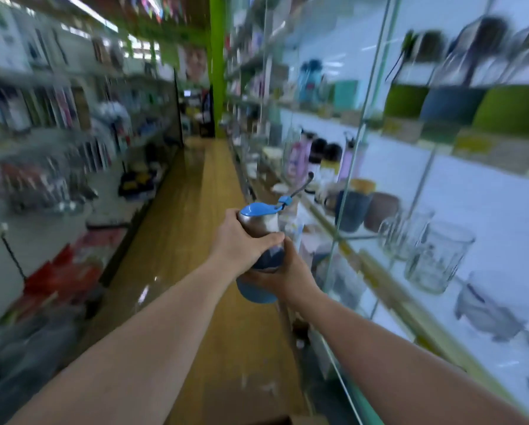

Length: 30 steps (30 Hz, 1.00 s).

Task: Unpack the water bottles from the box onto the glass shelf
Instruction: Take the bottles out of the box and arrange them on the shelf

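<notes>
You hold 1 water bottle (261, 240) in mid-air over the aisle floor (189, 240), beside the glass shelf (364, 237) but not yet on it. Left hand (241, 243) — fingers curled round the steel upper body, just under the blue lid (258, 209). Right hand (287, 271) — fingers wrapped round the blue lower half from below. The bottle thus lies between the 2 grips, tilted a little, with its cord loop (303, 187) trailing toward the shelf.

Risks, as judged from here: the view is smeared by motion, so a hurried reach may knock the bottle against the upright glass panel (352, 179) or against the glass jars (425, 250) standing near the shelf edge. The loose loop may snag on stocked goods. Releasing 1 hand early may let the smooth steel slip. The box is not clearly in view.
</notes>
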### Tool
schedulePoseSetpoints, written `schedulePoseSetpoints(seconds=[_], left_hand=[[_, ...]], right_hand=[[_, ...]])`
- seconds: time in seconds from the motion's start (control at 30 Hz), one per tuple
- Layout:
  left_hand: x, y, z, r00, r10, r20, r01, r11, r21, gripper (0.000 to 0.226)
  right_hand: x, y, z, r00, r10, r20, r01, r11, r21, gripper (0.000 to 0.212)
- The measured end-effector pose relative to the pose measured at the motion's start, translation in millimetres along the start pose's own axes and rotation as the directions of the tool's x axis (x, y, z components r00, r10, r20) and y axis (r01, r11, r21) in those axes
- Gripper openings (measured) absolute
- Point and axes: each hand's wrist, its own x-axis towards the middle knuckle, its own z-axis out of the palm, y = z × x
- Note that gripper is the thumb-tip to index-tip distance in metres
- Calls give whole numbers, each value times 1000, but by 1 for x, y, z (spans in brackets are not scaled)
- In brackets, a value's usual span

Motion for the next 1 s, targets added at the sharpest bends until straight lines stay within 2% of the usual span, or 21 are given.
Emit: schedulePoseSetpoints(seconds=[0.07,0.23,0.43,0.7,0.83,0.97,1.0], left_hand=[[0,43,-21,997,77,16,-77,997,-4,64],[-14,114,-59,966,246,85,-249,968,29,69],[-47,174,-79,919,351,178,-359,933,13,69],[-121,257,-63,801,529,281,-498,848,-179,70],[-157,293,-43,741,592,317,-545,806,-231,72],[-197,331,-16,676,642,361,-559,767,-317,72],[-207,340,-7,659,654,372,-560,756,-339,71]], right_hand=[[-4,-42,-20,999,-37,-37,38,999,18,102],[-45,-118,-58,977,-114,-183,115,993,-2,80],[-104,-172,-82,920,-76,-385,46,995,-88,89],[-191,-209,-150,778,-66,-625,-44,986,-159,97],[-235,-216,-187,732,-65,-678,-59,985,-159,83],[-275,-217,-230,646,-92,-758,-124,967,-223,82],[-287,-217,-240,632,-93,-769,-148,960,-238,75]])
